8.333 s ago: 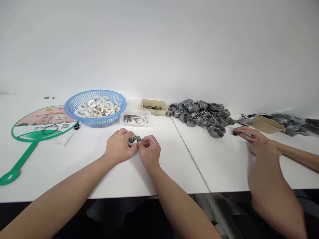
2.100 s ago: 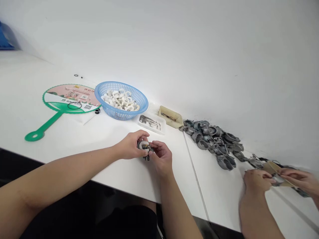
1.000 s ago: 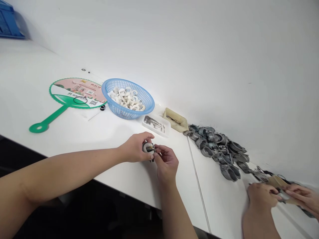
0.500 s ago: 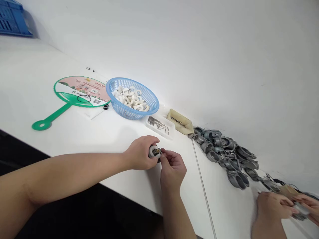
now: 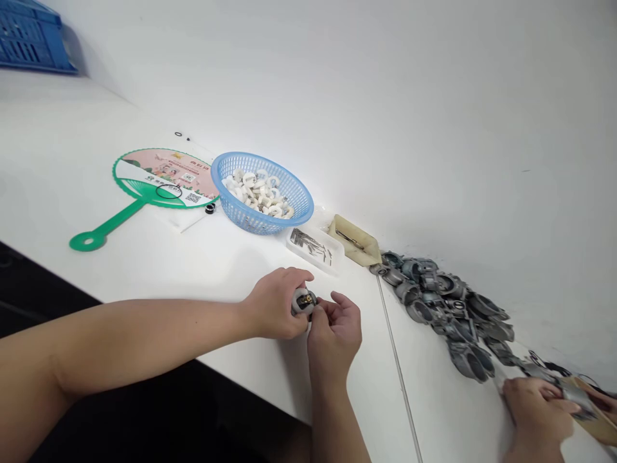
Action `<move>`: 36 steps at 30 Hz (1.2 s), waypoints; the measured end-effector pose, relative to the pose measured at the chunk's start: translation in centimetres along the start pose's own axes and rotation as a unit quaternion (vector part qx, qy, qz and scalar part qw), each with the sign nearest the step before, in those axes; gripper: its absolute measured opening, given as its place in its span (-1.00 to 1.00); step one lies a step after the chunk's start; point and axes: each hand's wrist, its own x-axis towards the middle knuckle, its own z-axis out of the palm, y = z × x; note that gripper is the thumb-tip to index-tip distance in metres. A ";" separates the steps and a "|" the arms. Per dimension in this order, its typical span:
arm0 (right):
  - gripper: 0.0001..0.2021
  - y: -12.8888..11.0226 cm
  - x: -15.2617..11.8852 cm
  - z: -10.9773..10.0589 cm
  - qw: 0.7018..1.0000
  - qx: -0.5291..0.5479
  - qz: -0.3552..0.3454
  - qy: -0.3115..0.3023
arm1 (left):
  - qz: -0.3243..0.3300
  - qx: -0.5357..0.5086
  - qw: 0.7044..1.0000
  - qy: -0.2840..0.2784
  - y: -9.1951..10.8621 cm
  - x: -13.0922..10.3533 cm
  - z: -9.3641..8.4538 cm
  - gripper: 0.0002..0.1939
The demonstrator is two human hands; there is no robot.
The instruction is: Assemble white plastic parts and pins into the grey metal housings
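Note:
My left hand [image 5: 279, 303] is closed round a small round part [image 5: 303, 301] with a white ring and a dark, brass-coloured middle. From the right, my right hand [image 5: 336, 328] pinches at the edge of that same part with thumb and forefinger. What lies between those fingertips is hidden. The part is held above the white table [image 5: 260, 366]. Beyond my hands is a white tray [image 5: 294, 247] of thin metal pins. A blue plastic basket [image 5: 255, 225] full of white rings stands behind it.
A green-handled fan [image 5: 108, 225] lies at the left, with a black ring [image 5: 210, 208] beside it. A beige box [image 5: 371, 257] stands near the wall. Grey metal housings [image 5: 448, 302] are heaped at the right. Another person's hand [image 5: 537, 411] holds a metal piece there. A blue crate [image 5: 33, 38] is at far left.
The view has shifted slightly, so things sit a little further right. My hands still hold the part, and my right forefinger has lifted somewhat. The other person's hands have moved with their metal piece.

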 end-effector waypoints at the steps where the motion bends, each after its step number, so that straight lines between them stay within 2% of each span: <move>1: -0.64 -0.1 -0.1 0.0 1.000 -0.002 0.000 -0.001 | 0.001 0.001 1.000 0.002 0.0 0.0 0.0 -0.44; 8: -0.56 0.0 -0.3 0.0 0.999 -0.035 -0.006 -0.008 | 0.019 0.007 1.000 0.000 -0.1 -0.2 0.2 -0.44; 15: -0.61 -0.6 -0.6 0.1 0.998 -0.053 -0.014 -0.014 | 0.009 -0.012 1.000 -0.006 -0.1 -0.1 0.0 -0.44; 25: -0.62 0.2 -0.1 -0.3 0.998 0.052 -0.024 -0.030 | -0.050 -0.065 0.996 -0.027 0.1 0.0 -0.8 -0.48; 32: -0.66 0.1 0.2 -0.3 0.995 0.089 -0.011 -0.048 | -0.044 -0.057 0.997 -0.027 0.1 0.1 -1.0 -0.56; 36: -0.56 0.6 0.4 -0.6 0.991 0.114 -0.013 -0.069 | -0.030 -0.058 0.997 -0.050 0.0 0.3 -1.4 -0.54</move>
